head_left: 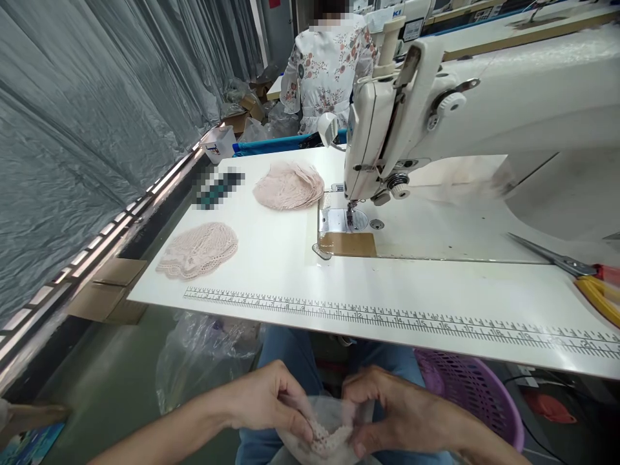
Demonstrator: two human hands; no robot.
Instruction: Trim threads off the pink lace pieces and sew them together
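Down in my lap, below the front edge of the bench point(411, 294), I've got the lace piece point(327, 436) between both hands. My left hand point(268, 403) pinches its left side, fingers curled tight; my right hand point(392, 410) closes on the right side, thumb over the top. The piece is crumpled with some sheer stuff around it, so I can't tell its edges. I'd call this the sorting-out step: getting one piece flat and the right way round in the fingers. The move from here calls for a light, even pinch on both sides, since lace stretches and snags. Up on the bench sit two lace stacks, near point(198, 250) and far point(289, 185), left of the sewing machine point(484, 110). Scissors point(571, 263) lie well off right.
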